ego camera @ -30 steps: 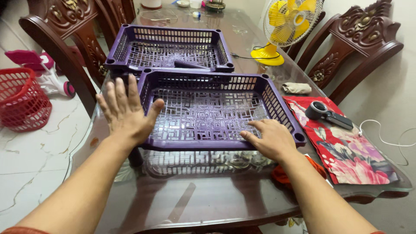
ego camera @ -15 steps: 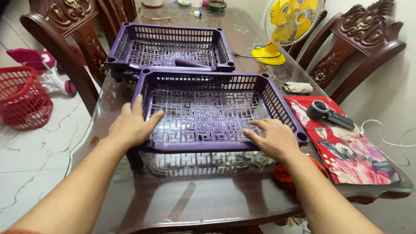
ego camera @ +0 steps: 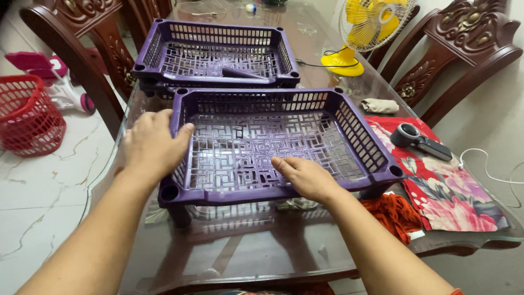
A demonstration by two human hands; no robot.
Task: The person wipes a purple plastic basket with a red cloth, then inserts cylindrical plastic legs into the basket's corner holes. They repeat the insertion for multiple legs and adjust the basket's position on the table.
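Glass covers the dark wooden counter point(ego camera: 262, 257), reflecting the near purple tray point(ego camera: 284, 145) that stands on it at the middle. The left hand point(ego camera: 153, 145) clasps the tray's left wall, thumb hooked over the rim, its grip closed on the plastic. The right hand point(ego camera: 308, 177) lies flat inside on the lattice floor near the front rim, fingers together, clamped on nothing. A second purple tray point(ego camera: 215, 52) sits just beyond. Farther right stands a yellow fan point(ego camera: 363, 33); a floral cloth point(ego camera: 453, 191) lies at the right edge. Carved chairs point(ego camera: 464, 49) surround the counter; a red basket point(ego camera: 27, 117) rests on the marble floor point(ego camera: 38, 202) at left.
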